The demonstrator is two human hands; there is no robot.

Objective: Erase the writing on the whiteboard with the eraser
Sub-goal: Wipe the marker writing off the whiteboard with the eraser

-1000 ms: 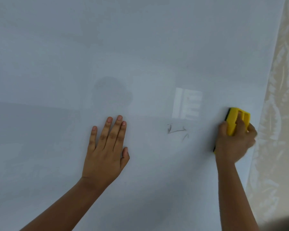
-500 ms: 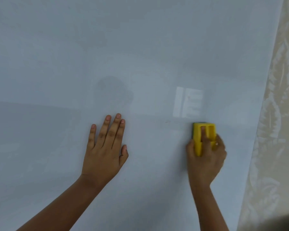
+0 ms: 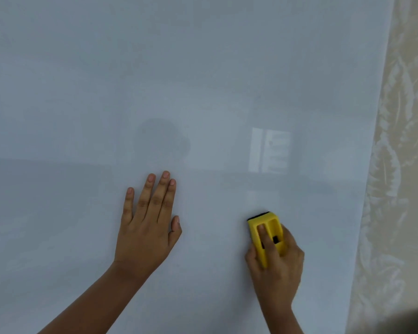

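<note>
The whiteboard (image 3: 155, 80) fills most of the view, glossy and pale grey, and I see no writing on it. My right hand (image 3: 279, 268) grips a yellow eraser (image 3: 258, 227) with a black felt underside, pressed flat against the board at the lower right. My left hand (image 3: 147, 227) lies flat on the board with its fingers spread slightly, a hand's width left of the eraser, holding nothing.
The board's right edge (image 3: 372, 179) runs slanted down the frame; beyond it is beige wallpaper with a leaf pattern (image 3: 401, 165). A bright window reflection (image 3: 269, 150) shows on the board above the eraser.
My right hand swept the eraser leftward from near the board's right edge and then downward. The small dark marks between the hands are gone. My left hand stayed put.
</note>
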